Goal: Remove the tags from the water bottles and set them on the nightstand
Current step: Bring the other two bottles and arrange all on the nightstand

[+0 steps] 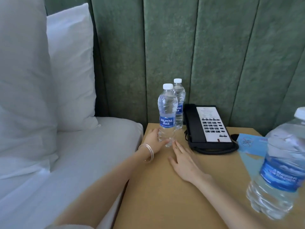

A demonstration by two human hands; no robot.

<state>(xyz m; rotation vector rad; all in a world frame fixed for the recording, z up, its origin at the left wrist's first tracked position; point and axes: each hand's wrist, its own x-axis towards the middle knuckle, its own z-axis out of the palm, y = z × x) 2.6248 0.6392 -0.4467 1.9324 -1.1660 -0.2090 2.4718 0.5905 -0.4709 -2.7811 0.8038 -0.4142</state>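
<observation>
Two clear water bottles with white caps and blue labels stand upright at the back left of the tan nightstand point(165, 187). The front bottle point(167, 111) has my left hand point(154, 140) wrapped around its base; bangles sit on that wrist. The second bottle point(179, 100) stands just behind it, against the green padded wall. My right hand point(183, 160) lies flat on the nightstand, fingers apart, its fingertips close to the front bottle's base. A third bottle point(280, 166) stands blurred at the near right. A blue paper tag point(249, 142) lies behind it.
A black and white desk phone point(209, 128) with a coiled cord sits right of the two bottles. A bed with white sheets point(69, 154) and white pillows point(71, 66) borders the nightstand on the left. The green padded headboard wall point(214, 55) rises behind.
</observation>
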